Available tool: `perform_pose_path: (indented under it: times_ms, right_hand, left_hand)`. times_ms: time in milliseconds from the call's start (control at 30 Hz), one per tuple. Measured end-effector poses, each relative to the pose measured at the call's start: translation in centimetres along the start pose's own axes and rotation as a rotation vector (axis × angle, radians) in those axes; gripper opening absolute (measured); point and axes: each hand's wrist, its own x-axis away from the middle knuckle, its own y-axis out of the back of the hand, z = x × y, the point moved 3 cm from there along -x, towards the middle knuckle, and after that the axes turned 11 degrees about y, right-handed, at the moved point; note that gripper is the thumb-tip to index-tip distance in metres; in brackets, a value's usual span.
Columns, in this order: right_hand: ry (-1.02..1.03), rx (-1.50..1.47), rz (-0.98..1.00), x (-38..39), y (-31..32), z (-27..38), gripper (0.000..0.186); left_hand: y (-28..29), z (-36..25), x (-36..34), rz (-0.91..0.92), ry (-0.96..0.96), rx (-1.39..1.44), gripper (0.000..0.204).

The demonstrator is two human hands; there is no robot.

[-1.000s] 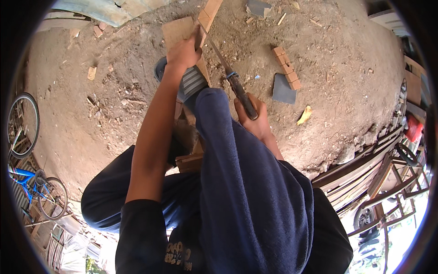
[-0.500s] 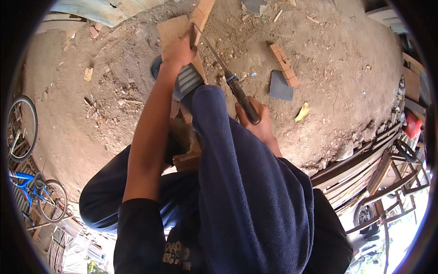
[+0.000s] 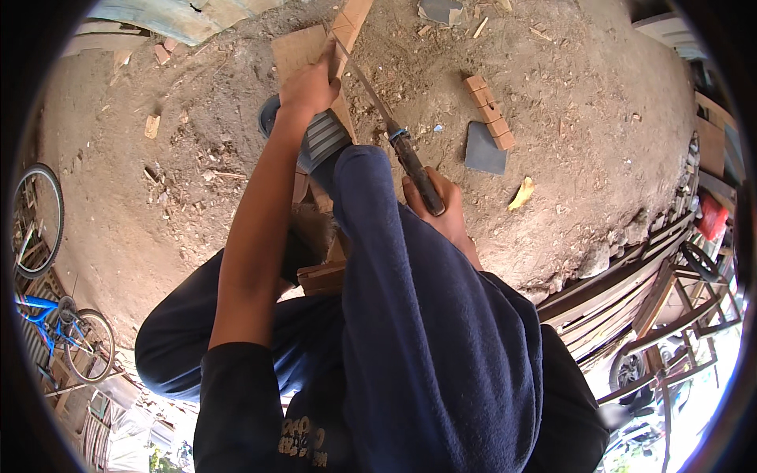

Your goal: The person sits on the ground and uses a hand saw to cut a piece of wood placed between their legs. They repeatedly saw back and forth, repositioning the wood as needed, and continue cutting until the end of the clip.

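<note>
Closest of all, a raised knee in dark blue trousers (image 3: pixel 430 315) fills the near middle, with a blue bicycle (image 3: pixel 39 315) standing off at the near left. Just right of the knee, the right hand (image 3: pixel 448 211) is clamped around the dark handle of a saw (image 3: pixel 407 154), whose narrow blade slants away to the far left. Right of that hand, well apart from it, a yellow scrap (image 3: pixel 521 194) lies on the dirt ground (image 3: pixel 568 150). Beyond the knee, a striped dark sandal (image 3: pixel 323 142) sits beside a long wooden strip (image 3: pixel 352 22), which runs away to the far edge. Over to the right, a notched wooden block (image 3: pixel 489 113) lies partly across a flat grey piece (image 3: pixel 482 151). Farther still, the left hand (image 3: pixel 310 88) rests on the strip, fingers pointing away; whether they close around it I cannot tell. The blade's far end reaches the strip just beside those fingertips. A flat brown board (image 3: pixel 298 49) lies left of the strip, and a pale sheet (image 3: pixel 181 20) stretches along the far left.
</note>
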Motion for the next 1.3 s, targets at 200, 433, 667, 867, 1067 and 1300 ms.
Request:
perform_pose_path:
  times_ms: [200,433,667,867,1067,1300]
  right_hand:
    - [0.01,0.033,-0.005,1.3,0.3,-0.2,0.024]
    - [0.034,0.041,-0.042,1.8,0.5,0.0,0.024]
    - [-0.015,0.028,-0.011,1.8,0.1,-1.0,0.025]
    - [0.014,0.04,-0.016,2.8,0.7,-1.1,0.026]
    - [-0.044,-0.022,-0.004,1.6,-0.2,-0.5,0.024]
    - [0.025,0.016,-0.038,2.3,0.6,-1.2,0.024]
  left_hand:
    - [-0.5,0.1,0.1,-0.066,-0.042,-0.037,0.078]
    - [0.0,-0.3,-0.4,0.013,-0.01,-0.043,0.079]
    - [-0.7,0.9,-0.1,-0.027,-0.005,-0.011,0.079]
    - [-0.3,-0.3,-0.4,-0.018,-0.021,-0.035,0.081]
    - [-0.1,0.4,0.0,-0.017,-0.004,-0.057,0.081]
    - [-1.3,-0.6,-0.8,-0.059,-0.055,-0.029,0.08]
